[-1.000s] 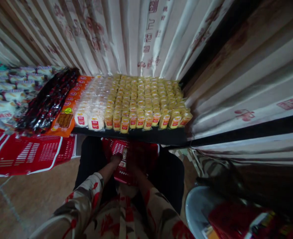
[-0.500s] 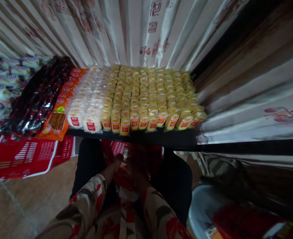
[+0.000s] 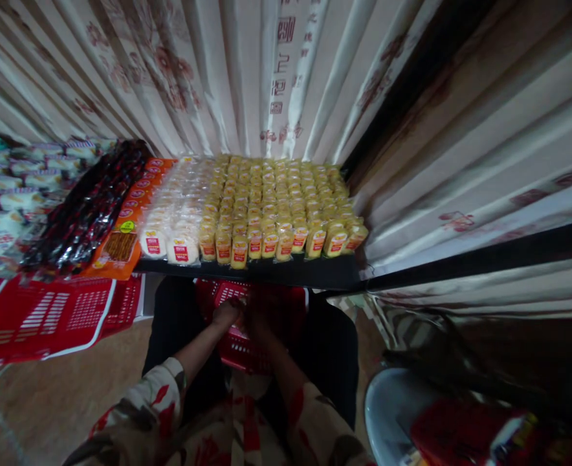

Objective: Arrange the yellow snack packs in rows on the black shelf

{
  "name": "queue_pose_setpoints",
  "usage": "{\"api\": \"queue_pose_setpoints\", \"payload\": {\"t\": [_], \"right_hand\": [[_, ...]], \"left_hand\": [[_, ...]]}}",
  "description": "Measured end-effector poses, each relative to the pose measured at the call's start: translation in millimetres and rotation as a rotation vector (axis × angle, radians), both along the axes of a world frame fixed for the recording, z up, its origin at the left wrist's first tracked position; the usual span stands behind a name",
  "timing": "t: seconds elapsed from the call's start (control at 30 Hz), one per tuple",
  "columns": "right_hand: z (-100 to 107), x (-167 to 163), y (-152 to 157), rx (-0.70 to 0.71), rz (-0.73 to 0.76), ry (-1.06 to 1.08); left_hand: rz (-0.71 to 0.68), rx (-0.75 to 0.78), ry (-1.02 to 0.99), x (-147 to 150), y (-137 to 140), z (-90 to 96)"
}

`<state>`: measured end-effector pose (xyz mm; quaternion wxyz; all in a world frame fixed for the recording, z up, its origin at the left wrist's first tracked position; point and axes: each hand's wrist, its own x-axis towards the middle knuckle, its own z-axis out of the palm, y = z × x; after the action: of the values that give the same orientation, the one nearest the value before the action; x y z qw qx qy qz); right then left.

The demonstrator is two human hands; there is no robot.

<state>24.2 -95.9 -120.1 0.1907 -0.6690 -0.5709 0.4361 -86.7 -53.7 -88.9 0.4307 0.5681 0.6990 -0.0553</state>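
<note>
My left hand [image 3: 228, 314] is over a red plastic basket [image 3: 247, 358] between my knees. Its fingers look curled, and what they hold is hidden. Close against it, my right hand [image 3: 258, 321] lies in deep shadow with its fingers hard to make out. Above the basket, on a black shelf [image 3: 296, 275], stand rows of small yellow-wrapped snack packets [image 3: 276, 207]. White round snack packets [image 3: 169, 226] are lined up to their left.
Orange snack bags [image 3: 118, 249], dark shiny packets [image 3: 87, 207] and white-blue packets [image 3: 14, 188] fill the left of the shelf. Another red basket [image 3: 67, 310] stands below them. Pleated curtains [image 3: 228, 77] hang behind. A pale tub [image 3: 387, 401] with red packages is at lower right.
The view has shifted, so the shelf goods sit a little lower. The small packet visible between my hands before is now mostly hidden as my hands stay close together over the basket.
</note>
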Motion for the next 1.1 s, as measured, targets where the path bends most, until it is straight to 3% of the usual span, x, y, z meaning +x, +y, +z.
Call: {"api": "queue_pose_setpoints", "payload": {"t": [0.1, 0.23, 0.43, 0.63, 0.73, 0.83, 0.93, 1.1], "right_hand": [[19, 11, -6, 0.002, 0.004, 0.061], [46, 30, -14, 0.120, -0.051, 0.179], [99, 64, -22, 0.206, -0.069, 0.174], [144, 91, -5, 0.392, -0.237, 0.238], [147, 103, 14, 0.503, -0.365, 0.228], [141, 111, 33, 0.644, -0.486, 0.092], [135, 111, 46, 0.701, -0.557, -0.025], [127, 106, 55, 0.674, -0.624, -0.167]], "left_hand": [[-0.025, 0.051, -0.039, 1, -1, 21.1], [-0.109, 0.164, -0.199, 5, -8, 49.2], [-0.196, 0.396, -0.402, 28, -10, 97.1], [-0.095, 0.642, -0.627, 64, 4, 130.4], [-0.050, 0.797, -0.702, 79, 8, 137.2], [-0.088, 0.898, -0.641, 91, 8, 138.2], [-0.171, 0.917, -0.592, 99, 8, 134.6], [-0.196, 0.870, -0.559, 107, 15, 124.0]]}}
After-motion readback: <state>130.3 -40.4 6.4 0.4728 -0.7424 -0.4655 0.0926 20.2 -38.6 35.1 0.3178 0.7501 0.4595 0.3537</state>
